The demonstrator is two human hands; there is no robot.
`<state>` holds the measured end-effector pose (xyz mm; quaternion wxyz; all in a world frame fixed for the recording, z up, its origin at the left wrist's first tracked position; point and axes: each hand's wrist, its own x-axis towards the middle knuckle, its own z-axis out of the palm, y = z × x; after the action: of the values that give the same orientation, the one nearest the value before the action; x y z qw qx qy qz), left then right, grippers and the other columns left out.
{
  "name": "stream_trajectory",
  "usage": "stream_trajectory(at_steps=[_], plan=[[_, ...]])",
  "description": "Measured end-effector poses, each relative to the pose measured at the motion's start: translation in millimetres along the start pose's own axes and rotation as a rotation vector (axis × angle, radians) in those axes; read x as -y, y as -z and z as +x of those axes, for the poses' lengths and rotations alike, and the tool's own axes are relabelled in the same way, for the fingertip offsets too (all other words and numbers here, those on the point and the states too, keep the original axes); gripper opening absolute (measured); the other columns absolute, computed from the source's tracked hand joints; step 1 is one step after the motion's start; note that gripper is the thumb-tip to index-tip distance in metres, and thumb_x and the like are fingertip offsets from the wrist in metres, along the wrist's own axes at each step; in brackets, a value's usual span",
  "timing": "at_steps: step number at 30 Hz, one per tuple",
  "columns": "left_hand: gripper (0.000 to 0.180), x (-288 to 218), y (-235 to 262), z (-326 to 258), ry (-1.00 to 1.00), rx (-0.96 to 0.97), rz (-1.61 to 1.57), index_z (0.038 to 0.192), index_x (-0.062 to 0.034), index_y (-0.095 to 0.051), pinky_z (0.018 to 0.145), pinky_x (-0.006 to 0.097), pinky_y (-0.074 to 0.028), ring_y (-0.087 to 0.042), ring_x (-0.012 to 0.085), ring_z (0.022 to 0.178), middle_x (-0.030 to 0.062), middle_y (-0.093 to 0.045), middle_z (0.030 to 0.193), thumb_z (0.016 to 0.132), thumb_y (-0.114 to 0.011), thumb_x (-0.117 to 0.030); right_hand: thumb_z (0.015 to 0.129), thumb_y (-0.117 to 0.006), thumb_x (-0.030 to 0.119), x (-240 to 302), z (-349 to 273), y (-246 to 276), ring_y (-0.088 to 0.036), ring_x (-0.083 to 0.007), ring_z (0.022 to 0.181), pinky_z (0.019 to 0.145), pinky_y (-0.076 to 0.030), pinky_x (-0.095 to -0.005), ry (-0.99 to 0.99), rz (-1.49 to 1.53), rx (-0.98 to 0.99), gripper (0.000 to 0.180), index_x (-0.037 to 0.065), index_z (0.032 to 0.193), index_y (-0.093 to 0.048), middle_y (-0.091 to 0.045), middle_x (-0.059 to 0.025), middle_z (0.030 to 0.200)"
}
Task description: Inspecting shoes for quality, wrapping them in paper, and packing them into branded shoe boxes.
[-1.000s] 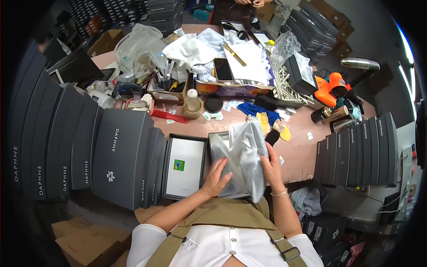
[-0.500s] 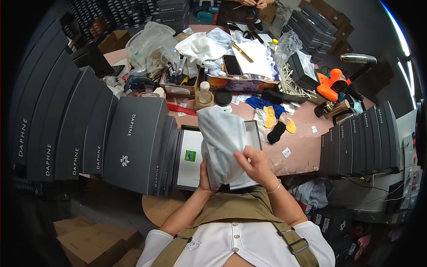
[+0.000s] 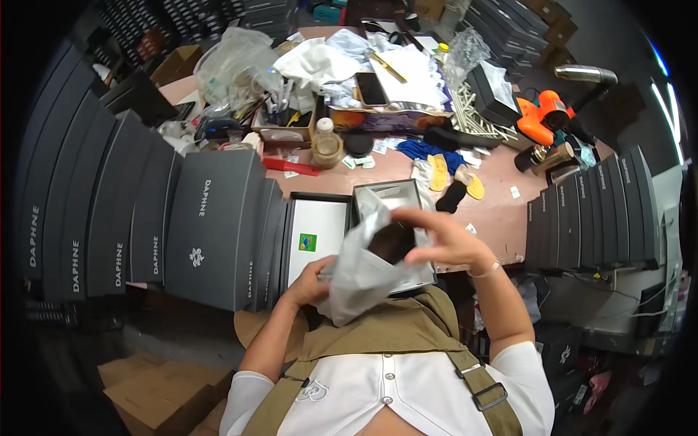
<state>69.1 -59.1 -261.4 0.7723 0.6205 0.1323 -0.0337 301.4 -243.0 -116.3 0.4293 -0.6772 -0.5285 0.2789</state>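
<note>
The left hand (image 3: 309,283) grips the lower edge of a pale grey, crumpled soft bag (image 3: 360,272), and the right hand (image 3: 440,240) holds its open mouth, fingers curled around the rim, where a dark thing (image 3: 392,243) shows inside. The bag hangs just above an open dark cardboard box (image 3: 389,200) on the pink table (image 3: 502,211); the box lid (image 3: 316,236) lies beside it on the left. To do this well, I think both hands should hold the mouth wide so the dark thing passes without catching.
</note>
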Motion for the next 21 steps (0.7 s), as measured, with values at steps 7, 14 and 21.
stream_trajectory(at_steps=[7, 14, 21], plan=[[0.026, 4.5, 10.1, -16.3, 0.064, -0.674, -0.338, 0.104, 0.0019, -0.062, 0.067, 0.026, -0.05, -0.061, 0.0115, 0.077, 0.0079, -0.065, 0.095, 0.093, -0.062, -0.022, 0.079, -0.071, 0.016, -91.7, -58.9, 28.0, -0.06, -0.0111, 0.092, 0.084, -0.047, -0.026, -0.478, 0.376, -0.422, 0.03, 0.0, 0.104, -0.067, -0.067, -0.0058, 0.097], [0.026, -43.2, 17.6, 6.4, -0.606, -0.779, 1.197, 0.096, 0.0016, -0.058, 0.096, 0.046, -0.04, -0.053, 0.0319, 0.106, 0.0192, -0.055, 0.115, 0.08, -0.069, -0.015, 0.084, -0.072, 0.015, -111.0, -72.7, -16.1, -0.058, -0.0105, 0.093, 0.084, -0.047, -0.0249, -0.383, 0.42, -0.958, 0.033, 0.0, 0.113, -0.064, -0.064, -0.004, 0.102], [0.064, 29.1, 29.9, 38.8, -0.258, -0.52, 0.417, 0.126, -0.0003, -0.05, 0.105, 0.044, -0.036, -0.044, 0.0355, 0.126, 0.0224, -0.048, 0.132, 0.078, -0.071, -0.037, 0.082, -0.072, 0.012, -72.8, -62.2, -74.0, -0.057, -0.0138, 0.098, 0.087, -0.043, -0.027, -0.391, 0.463, -0.858, 0.023, 0.002, 0.102, -0.066, -0.062, -0.0044, 0.104]])
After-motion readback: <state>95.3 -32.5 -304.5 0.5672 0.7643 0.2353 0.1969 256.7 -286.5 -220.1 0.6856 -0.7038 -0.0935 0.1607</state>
